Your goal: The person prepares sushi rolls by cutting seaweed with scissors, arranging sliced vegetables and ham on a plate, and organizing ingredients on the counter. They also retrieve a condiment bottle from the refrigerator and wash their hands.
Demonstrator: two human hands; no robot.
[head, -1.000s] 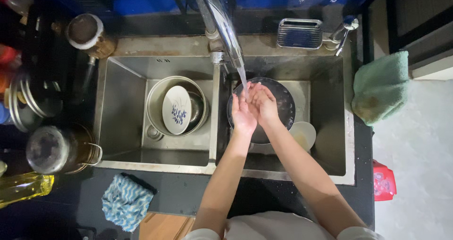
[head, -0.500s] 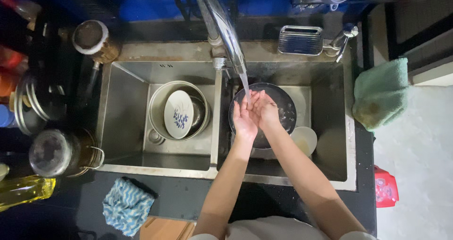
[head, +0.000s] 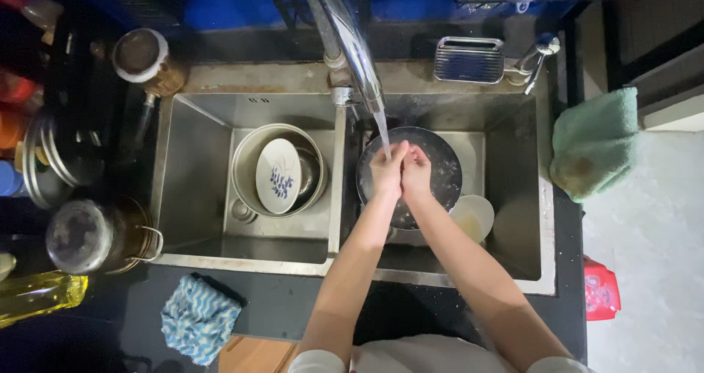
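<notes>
Fingers pressed together, left hand [head: 386, 169] and right hand [head: 416, 173] flat against each other under one stream of water [head: 382, 132], fingertips pointing to 12 o'clock. They're over one dark pan [head: 440, 169] in the right basin of the sink [head: 336, 164]. One tap [head: 353, 46] runs its long axis 11 to 5. At 9 o'clock, one pot [head: 246, 166] holds one plate [head: 279, 176]. Two cloths: blue [head: 199, 318] at 7, green [head: 595, 143] at 3.
</notes>
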